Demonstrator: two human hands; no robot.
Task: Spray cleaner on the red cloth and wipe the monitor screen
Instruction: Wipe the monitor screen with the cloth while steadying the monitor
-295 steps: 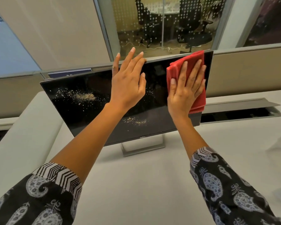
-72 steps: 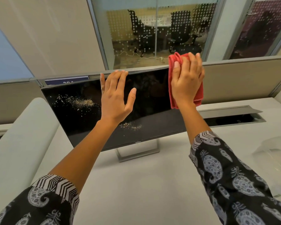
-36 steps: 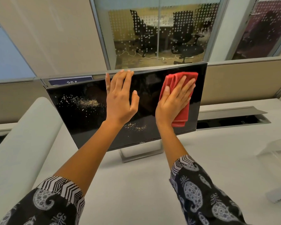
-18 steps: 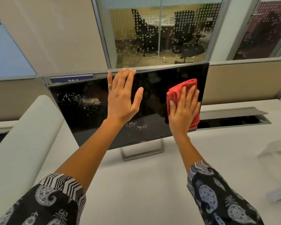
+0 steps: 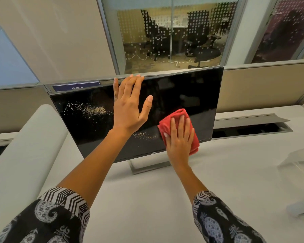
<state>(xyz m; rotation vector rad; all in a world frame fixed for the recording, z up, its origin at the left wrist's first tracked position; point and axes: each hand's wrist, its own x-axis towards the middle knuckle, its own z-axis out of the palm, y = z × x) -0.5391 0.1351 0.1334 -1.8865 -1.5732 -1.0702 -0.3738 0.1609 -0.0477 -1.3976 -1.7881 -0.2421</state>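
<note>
A black monitor [image 5: 191, 92] stands tilted on a white desk [image 5: 147, 199], its screen dark. Pale dusty specks [image 5: 89, 109] cover its upper left, and a smaller patch [image 5: 145, 135] lies low in the middle. My right hand [image 5: 180, 137] presses a folded red cloth [image 5: 174, 118] flat against the lower right of the screen, just right of the smaller patch. My left hand [image 5: 130, 106] rests open and flat on the middle of the screen, fingertips at the top edge. No spray bottle is clearly visible.
A silver stand [image 5: 147, 165] holds the monitor. A cable slot [image 5: 253, 127] runs along the desk behind it on the right. A clear plastic object [image 5: 300, 181] sits at the right edge. A white rounded panel [image 5: 21, 146] bounds the left. Beige partitions and glass walls stand behind.
My right hand has slid the red cloth from the top right corner down and left to the lower right of the screen. My left hand has stayed on the screen's middle.
</note>
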